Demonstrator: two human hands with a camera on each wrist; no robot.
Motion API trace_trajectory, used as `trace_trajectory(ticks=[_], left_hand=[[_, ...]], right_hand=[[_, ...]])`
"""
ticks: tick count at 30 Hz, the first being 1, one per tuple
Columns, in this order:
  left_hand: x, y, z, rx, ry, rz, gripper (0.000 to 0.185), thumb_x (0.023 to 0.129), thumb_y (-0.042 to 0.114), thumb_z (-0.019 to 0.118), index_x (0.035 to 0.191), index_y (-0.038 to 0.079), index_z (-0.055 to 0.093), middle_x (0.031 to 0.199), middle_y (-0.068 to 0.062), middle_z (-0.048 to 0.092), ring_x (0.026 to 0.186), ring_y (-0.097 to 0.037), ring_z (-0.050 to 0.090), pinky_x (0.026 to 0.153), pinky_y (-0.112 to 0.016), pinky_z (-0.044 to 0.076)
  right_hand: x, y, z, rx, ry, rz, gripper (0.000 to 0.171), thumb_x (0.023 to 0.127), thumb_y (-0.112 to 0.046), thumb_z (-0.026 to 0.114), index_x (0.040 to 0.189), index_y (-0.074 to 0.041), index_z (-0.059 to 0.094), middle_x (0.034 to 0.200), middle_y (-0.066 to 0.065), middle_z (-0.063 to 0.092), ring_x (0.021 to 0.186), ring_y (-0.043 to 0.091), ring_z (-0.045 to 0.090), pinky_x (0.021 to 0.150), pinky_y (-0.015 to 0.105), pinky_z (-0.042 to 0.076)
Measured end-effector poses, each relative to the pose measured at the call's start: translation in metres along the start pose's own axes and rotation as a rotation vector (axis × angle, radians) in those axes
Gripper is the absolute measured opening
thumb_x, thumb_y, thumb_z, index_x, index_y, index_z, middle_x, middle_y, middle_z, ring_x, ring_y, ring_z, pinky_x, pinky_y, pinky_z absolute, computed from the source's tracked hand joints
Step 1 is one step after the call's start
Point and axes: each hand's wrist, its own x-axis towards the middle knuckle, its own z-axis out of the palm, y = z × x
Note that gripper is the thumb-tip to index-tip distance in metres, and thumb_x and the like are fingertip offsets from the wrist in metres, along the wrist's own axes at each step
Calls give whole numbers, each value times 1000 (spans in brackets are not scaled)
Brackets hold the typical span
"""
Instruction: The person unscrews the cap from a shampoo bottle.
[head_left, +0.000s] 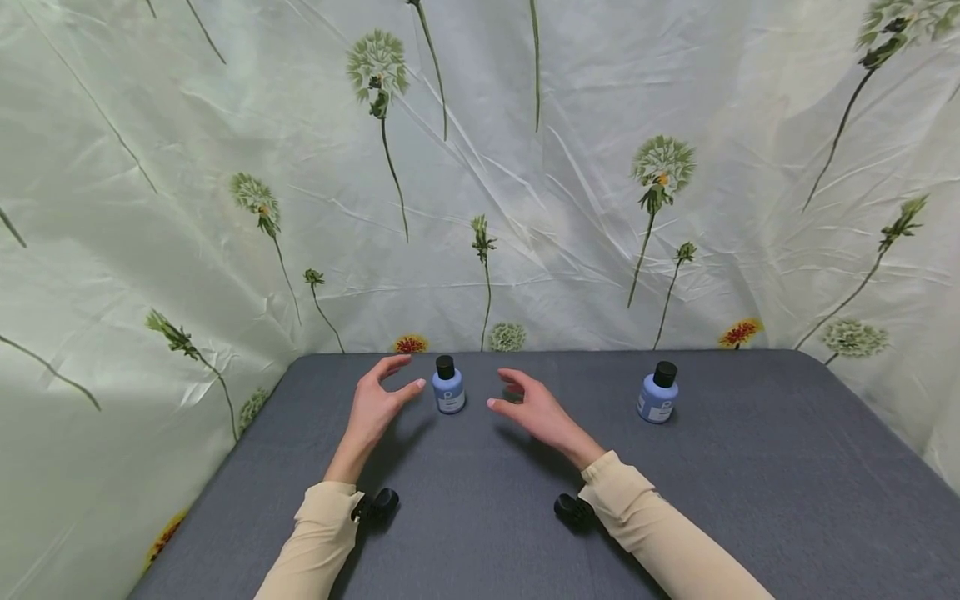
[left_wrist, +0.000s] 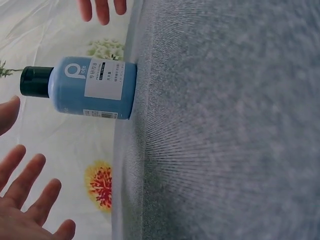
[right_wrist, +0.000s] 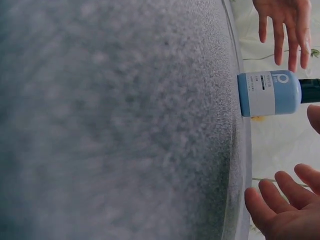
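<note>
Head view: a small blue bottle (head_left: 449, 388) with a black cap stands upright on the grey table (head_left: 750, 483), near its far edge, between the two hands. The left hand (head_left: 378, 400) sits just left of it, fingers spread and loosely bent, thumb toward the bottle but not touching. The right hand (head_left: 532, 408) hovers to the bottle's right, a little farther off, fingers relaxed and holding nothing. A second blue bottle (head_left: 657, 392) of the same kind stands well apart to the right, untouched. A flowered sheet (head_left: 525, 167) hangs behind and around the table.

Left wrist view: the near bottle (left_wrist: 92, 87) shows its white label and dark cap, base flat on the table; the left hand's fingertips (left_wrist: 30, 185) are spread beside it with a clear gap — no contact.

Right wrist view: the same bottle (right_wrist: 270, 93) stands at the table's edge of the picture; the right hand's fingers (right_wrist: 280, 200) are extended and empty, and the other hand's fingers appear beyond the bottle.

By my reading, this is the approach to a grasp: both hands bracket the bottle and neither has it yet. The next move would call for closing the gap evenly and wrapping the body below the cap — a one-sided nudge could tip so small a bottle.
</note>
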Motion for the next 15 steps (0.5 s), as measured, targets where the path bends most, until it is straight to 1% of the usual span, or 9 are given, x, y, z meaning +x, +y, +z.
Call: trace_trajectory(ticks=[6, 9, 13, 15], left_hand=[[3, -4, 2, -82, -29, -13, 53, 86, 18, 78, 133, 3, 58, 134, -17, 57, 128, -33, 47, 106, -58, 31], [6, -5, 4, -120, -21, -10, 51, 86, 21, 79, 130, 6, 60, 133, -16, 58, 127, -31, 49, 106, -57, 31], [9, -3, 7, -141, -16, 10, 48, 86, 22, 78, 129, 8, 61, 130, -13, 60, 125, -30, 51, 107, -56, 29], [11, -2, 8, -146, -32, 17, 48, 87, 20, 77, 130, 7, 61, 131, -12, 60, 125, -31, 51, 108, -56, 27]], right_hand=[[8, -2, 4, 58, -31, 11, 62, 93, -26, 69, 147, -6, 44, 144, 12, 49, 131, 30, 47, 102, 51, 40], [11, -4, 6, 94, -47, 13, 63, 92, -26, 71, 146, -6, 45, 144, 12, 49, 131, 30, 48, 102, 49, 41], [16, -7, 10, 122, -50, 2, 62, 92, -23, 71, 145, -4, 45, 144, 14, 49, 130, 32, 48, 102, 49, 42], [18, -9, 12, 130, -48, -5, 61, 92, -20, 70, 145, -2, 45, 144, 16, 49, 129, 33, 49, 102, 49, 42]])
